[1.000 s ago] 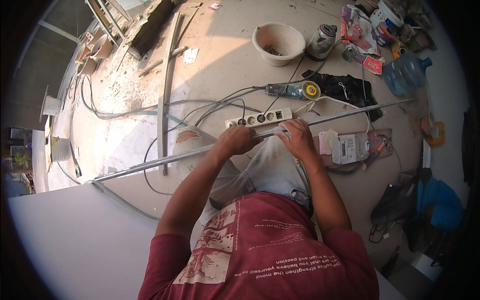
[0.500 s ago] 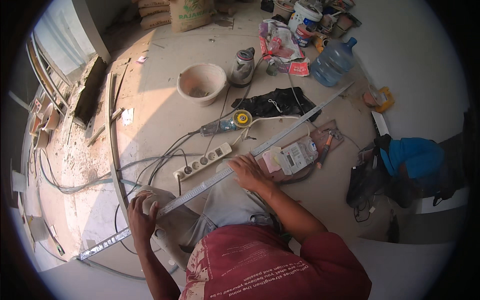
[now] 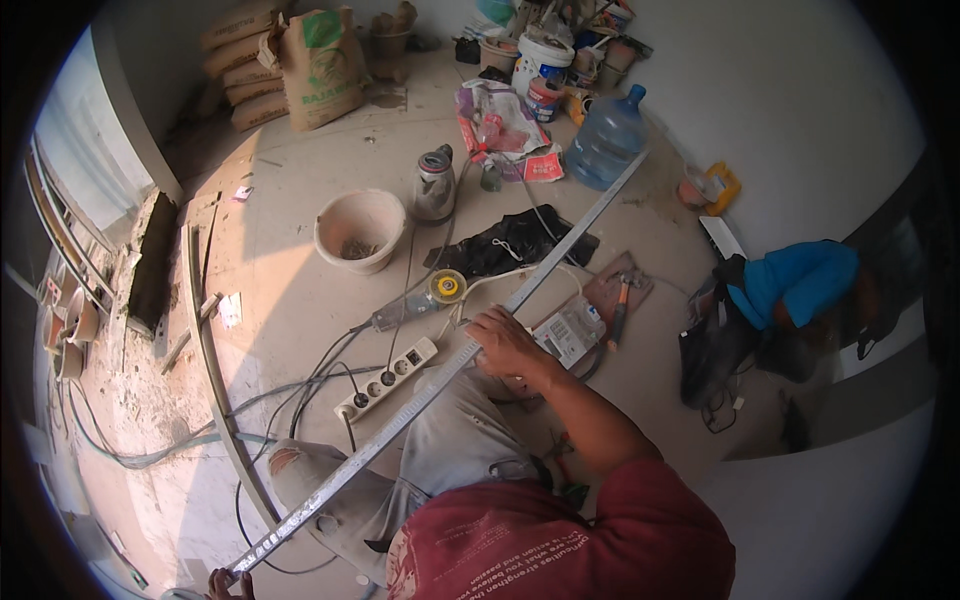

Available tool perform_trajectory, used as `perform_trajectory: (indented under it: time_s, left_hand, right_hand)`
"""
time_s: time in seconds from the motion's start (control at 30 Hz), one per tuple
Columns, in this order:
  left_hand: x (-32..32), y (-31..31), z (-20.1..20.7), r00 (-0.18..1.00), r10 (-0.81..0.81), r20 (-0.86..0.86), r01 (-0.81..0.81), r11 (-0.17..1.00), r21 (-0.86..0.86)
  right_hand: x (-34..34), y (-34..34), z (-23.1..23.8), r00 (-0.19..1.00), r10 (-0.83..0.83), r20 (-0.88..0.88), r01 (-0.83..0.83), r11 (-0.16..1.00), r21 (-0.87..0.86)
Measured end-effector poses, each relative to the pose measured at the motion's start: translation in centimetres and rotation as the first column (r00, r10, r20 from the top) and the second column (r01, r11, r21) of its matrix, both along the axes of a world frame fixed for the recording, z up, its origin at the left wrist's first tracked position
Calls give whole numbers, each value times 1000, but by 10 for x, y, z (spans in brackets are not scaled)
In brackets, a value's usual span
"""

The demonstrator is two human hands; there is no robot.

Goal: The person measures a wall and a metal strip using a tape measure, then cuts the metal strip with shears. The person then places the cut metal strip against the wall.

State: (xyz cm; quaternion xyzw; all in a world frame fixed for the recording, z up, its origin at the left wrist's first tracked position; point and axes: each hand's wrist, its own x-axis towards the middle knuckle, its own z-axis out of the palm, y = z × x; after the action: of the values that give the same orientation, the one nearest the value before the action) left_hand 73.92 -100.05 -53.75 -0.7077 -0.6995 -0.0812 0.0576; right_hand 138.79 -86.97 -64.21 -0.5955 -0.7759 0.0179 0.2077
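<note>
A long, straight metal profile (image 3: 420, 400) slants across my lap, from the lower left to the far right near a big blue water bottle (image 3: 607, 140). My right hand (image 3: 500, 340) is wrapped over its middle. My left hand (image 3: 230, 584) holds its near end with bent fingers, partly cut off by the picture's lower edge. Beyond the profile lie a white power strip (image 3: 388, 378) with plugs in it and an angle grinder (image 3: 415, 302) with a yellow centre. By my right hand a grey electricity meter (image 3: 568, 338) rests on a board, beside a hammer (image 3: 620, 308).
A pale basin (image 3: 360, 232), a dusty jug (image 3: 434, 187) and a black cloth (image 3: 515, 243) lie ahead. Cables (image 3: 310, 380) snake over the floor, and another long strip (image 3: 207, 360) lies left. Sacks (image 3: 322, 75) stand at the back; a blue garment (image 3: 800, 285) is at right.
My left hand has slid from near my knee down to the profile's near end. My right hand stays on the middle. The whole view has shifted, bringing the sacks further into sight.
</note>
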Motion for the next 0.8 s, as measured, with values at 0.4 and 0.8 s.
perform_trajectory:
  time_s: [0.4,0.8]
  left_hand:
    - [16,6,8,939,-8,343,15,1000,-19]
    - [162,26,64,-57,-637,768,4,770,639]
  right_hand:
    - [162,21,34,931,-357,71,351,933,85]
    - [167,-22,72,783,-607,-135,605,693,392]
